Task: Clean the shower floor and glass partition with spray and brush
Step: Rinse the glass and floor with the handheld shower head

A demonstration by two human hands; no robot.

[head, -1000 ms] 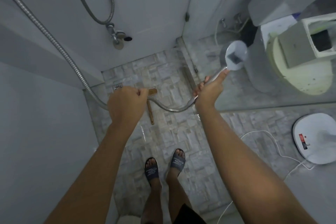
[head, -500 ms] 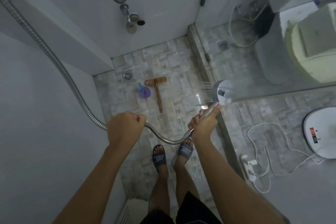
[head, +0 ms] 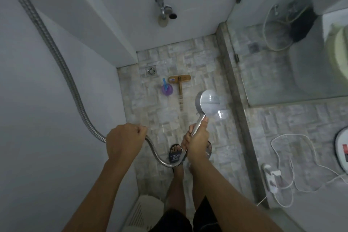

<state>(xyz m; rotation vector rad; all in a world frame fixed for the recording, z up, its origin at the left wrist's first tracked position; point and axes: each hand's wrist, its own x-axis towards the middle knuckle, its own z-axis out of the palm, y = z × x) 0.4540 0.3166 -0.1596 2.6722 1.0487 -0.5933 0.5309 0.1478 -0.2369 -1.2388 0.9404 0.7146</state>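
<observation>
My right hand (head: 197, 137) grips the handle of a chrome shower head (head: 208, 104), whose face points down over the stone-tiled shower floor (head: 197, 62). My left hand (head: 124, 141) is closed around the metal shower hose (head: 56, 56), which loops from the left wall to the handle. A wooden scrub brush (head: 180, 88) lies on the floor near the drain (head: 151, 71), with a purple spray bottle (head: 166, 89) beside it on its left. The glass partition (head: 282, 73) stands to the right of the shower head.
A wall tap (head: 164, 12) with a second hose sits on the back wall. Beyond the glass are a toilet (head: 335, 47), a white appliance (head: 342, 149) and a power strip (head: 271, 179) with white cables. A white slatted basket (head: 145, 213) is behind my sandalled feet (head: 176, 154).
The shower head has come down and leftward from the glass partition toward the floor, turning its face downward. My view has tilted, bringing the brush and bottle into sight. My left hand keeps the hose.
</observation>
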